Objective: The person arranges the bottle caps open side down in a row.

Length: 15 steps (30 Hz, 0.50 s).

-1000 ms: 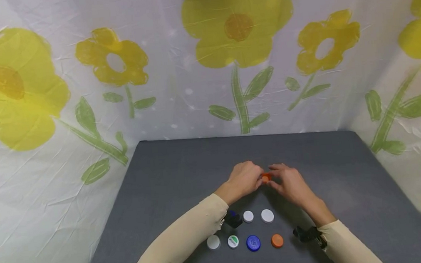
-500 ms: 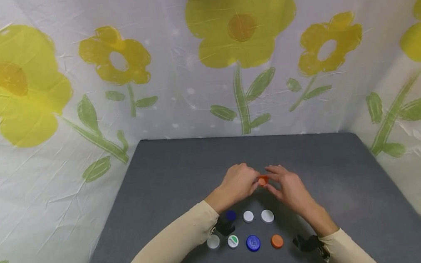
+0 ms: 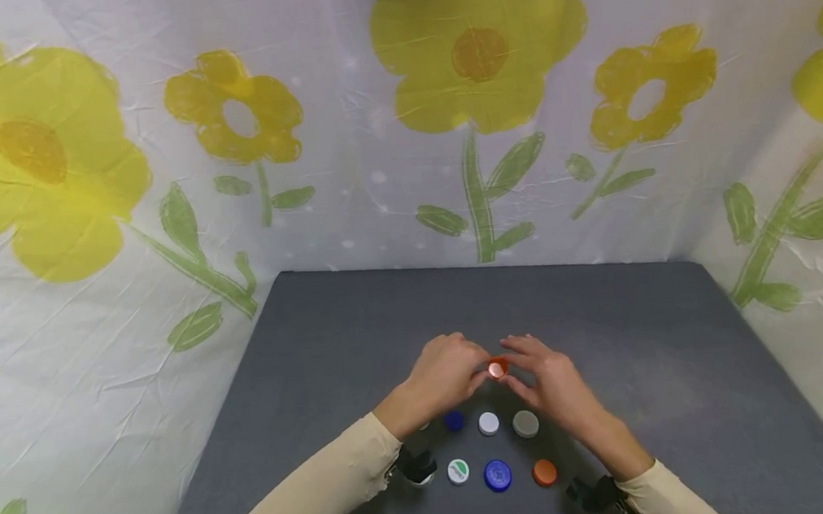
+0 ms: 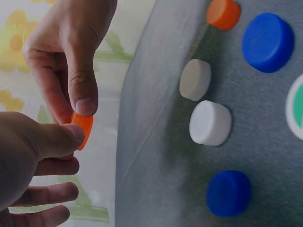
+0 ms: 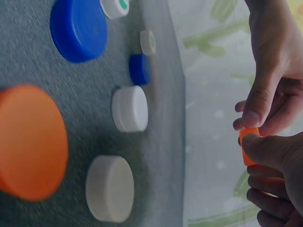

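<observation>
An orange bottle cap is held up above the dark table between the two hands. My left hand pinches it from the left with thumb and fingers. From the right, my right hand pinches the same cap, its other fingers spread. Both thumbs lie on the cap in the left wrist view. The right wrist view shows the cap edge-on, partly covered by a thumb. Below the hands, a white cap and a shaded, larger white cap rest on the table.
Also on the table lie a small blue cap, a green-and-white cap, a large blue cap and an orange cap. The left forearm partly hides further pale caps. A flowered curtain surrounds the table.
Both hands have moved left and slightly closer, carrying the orange cap, which now shows a brighter face. The small blue cap has come out from behind the left wrist. The table caps stay put.
</observation>
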### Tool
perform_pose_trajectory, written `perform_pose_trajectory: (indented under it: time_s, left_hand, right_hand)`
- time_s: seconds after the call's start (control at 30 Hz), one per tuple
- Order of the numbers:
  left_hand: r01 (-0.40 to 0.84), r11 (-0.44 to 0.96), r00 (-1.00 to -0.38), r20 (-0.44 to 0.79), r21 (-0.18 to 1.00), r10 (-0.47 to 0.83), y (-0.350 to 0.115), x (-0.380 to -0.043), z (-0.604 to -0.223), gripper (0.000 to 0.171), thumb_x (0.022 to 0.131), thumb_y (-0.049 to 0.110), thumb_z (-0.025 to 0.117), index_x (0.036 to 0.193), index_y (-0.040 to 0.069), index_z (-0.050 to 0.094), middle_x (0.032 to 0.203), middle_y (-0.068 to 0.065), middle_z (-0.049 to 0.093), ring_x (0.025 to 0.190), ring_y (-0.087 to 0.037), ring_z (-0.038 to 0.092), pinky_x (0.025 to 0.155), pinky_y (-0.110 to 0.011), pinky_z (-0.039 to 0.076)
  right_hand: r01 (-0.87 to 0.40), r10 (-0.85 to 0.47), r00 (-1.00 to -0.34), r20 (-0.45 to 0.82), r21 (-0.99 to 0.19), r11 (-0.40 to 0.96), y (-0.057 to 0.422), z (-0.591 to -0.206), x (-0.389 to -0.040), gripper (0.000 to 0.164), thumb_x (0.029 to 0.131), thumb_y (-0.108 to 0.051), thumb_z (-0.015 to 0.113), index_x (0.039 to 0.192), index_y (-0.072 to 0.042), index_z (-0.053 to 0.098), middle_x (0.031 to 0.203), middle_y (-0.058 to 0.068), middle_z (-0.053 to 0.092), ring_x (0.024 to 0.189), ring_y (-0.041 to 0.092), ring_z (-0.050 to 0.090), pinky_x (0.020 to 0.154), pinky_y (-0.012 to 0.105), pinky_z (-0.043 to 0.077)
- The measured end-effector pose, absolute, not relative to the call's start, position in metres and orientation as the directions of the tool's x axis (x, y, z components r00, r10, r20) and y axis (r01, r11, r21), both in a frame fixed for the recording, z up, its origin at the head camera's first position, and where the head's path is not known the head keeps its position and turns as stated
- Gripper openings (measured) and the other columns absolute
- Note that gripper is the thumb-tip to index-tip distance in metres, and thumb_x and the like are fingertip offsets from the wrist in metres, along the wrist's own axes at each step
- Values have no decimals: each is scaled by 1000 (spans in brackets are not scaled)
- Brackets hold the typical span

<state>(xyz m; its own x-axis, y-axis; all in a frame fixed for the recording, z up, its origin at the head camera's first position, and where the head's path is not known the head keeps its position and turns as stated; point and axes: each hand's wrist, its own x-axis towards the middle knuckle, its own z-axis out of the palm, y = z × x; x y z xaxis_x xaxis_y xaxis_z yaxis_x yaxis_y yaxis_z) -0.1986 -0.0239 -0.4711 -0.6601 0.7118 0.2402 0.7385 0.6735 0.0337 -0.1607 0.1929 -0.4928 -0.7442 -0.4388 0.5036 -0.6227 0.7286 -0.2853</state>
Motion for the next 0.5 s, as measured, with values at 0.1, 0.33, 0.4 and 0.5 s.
perform_pose_trajectory:
  time_s: [0.1,0.33,0.4,0.5]
  left_hand:
    - [740,672,-658,241,35,713,-31,-194,-473,13,102,34,79,109,25,86,104,10,84,89,-17,72,75,-34,58]
    - [747,664,-647,275,40,711,-43,-182,-476,13,100,33,81,107,23,85,101,9,84,87,-19,73,72,-36,58]
    - [748,663,-645,279,38,711,-46,-179,-478,13,100,33,82,106,22,85,101,8,84,86,-19,73,71,-35,57]
    - [745,666,-647,279,33,710,-49,-176,-481,14,99,32,82,108,22,85,101,8,84,85,-18,73,71,-35,57]
  right_hand:
    - [-634,-444,-736,511,-290,717,188,-497,-159,35,83,-7,95,115,2,82,130,20,77,124,46,73,105,58,56]
    - [-663,-444,-717,538,-329,672,179,-507,-154,36,83,-8,95,115,1,82,127,19,79,123,42,74,108,56,55]
    - [-668,-447,-717,536,-342,661,177,-510,-152,36,84,-8,94,116,1,82,127,19,79,123,43,74,106,57,56]
    - [-667,-451,-723,523,-362,651,174,-512,-151,34,86,-10,93,116,0,82,127,18,79,123,43,74,105,58,57]
